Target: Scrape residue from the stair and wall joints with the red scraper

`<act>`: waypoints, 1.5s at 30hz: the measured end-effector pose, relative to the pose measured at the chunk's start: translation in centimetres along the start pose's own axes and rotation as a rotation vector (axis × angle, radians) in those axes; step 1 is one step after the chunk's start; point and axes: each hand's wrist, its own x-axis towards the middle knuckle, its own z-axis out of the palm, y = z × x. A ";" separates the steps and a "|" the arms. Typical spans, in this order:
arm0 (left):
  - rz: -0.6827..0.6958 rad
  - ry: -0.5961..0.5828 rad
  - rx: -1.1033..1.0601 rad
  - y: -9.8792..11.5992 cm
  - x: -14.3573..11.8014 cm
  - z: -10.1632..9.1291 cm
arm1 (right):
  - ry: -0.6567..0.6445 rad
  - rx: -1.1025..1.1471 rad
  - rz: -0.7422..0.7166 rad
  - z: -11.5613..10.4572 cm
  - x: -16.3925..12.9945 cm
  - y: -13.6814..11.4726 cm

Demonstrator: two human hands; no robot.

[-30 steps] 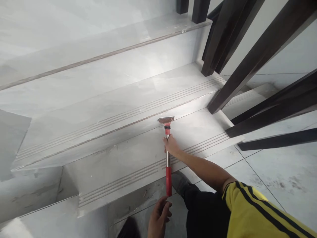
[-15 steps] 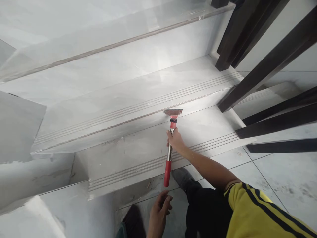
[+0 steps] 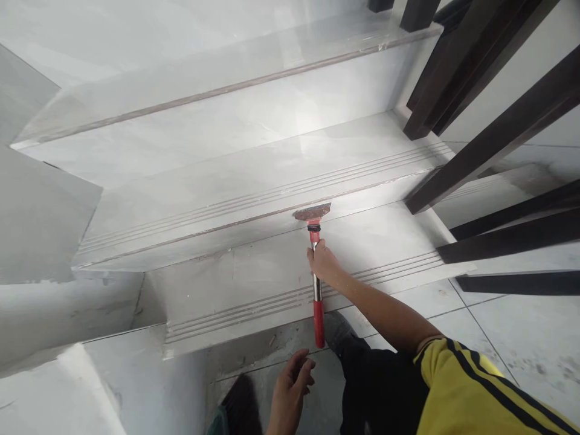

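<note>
Your scraper (image 3: 316, 266) has slid slightly left along the step edge (image 3: 254, 220) at mid-frame, blade still pressed under its lip. Right hand (image 3: 322, 261) fingers stay clamped on the shaft; left hand (image 3: 290, 386), bottom centre, hangs loosely curled, empty.

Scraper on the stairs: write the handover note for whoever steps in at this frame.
Right hand: gripping the scraper mid-shaft, blade pressed at the joint under the nosing of the second step.
Left hand: free, fingers loosely curled, just below the red handle end, not touching it.
Done: cannot tell how much of the joint is scraped.
Left: residue shows along the joint left of the blade, and on the lower step.
</note>
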 end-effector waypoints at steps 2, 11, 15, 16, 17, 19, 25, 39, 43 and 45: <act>0.002 0.003 0.000 -0.2 0.1 0.0 | -0.004 -0.013 -0.009 0.0 -0.1 -0.1; -0.025 0.011 0.011 0.0 -0.1 0.4 | 0.006 0.009 -0.035 0.0 0.2 -0.3; -0.005 0.030 -0.016 0.2 0.3 0.5 | -0.038 0.049 -0.028 0.4 0.3 0.1; -0.002 0.032 -0.021 0.1 0.3 0.4 | -0.051 0.056 -0.014 0.4 0.2 0.1; -0.003 0.033 -0.023 0.0 0.3 0.4 | -0.058 0.063 -0.005 0.3 0.2 0.1; -0.011 0.034 -0.014 -0.2 0.2 0.4 | -0.039 0.074 -0.001 0.1 0.1 -0.1; -0.016 0.065 -0.012 0.3 -0.2 0.3 | -0.025 0.105 -0.009 -0.3 0.3 0.2; -0.039 0.064 -0.051 -0.7 -0.7 -1.0 | 0.032 0.124 0.009 -1.7 0.5 1.6; 0.016 0.126 -0.090 -1.3 -0.5 -1.0 | 0.035 0.157 -0.004 -1.6 0.6 2.2; 0.026 0.165 -0.107 -1.5 -0.4 -1.0 | 0.034 0.178 0.009 -1.7 0.6 2.3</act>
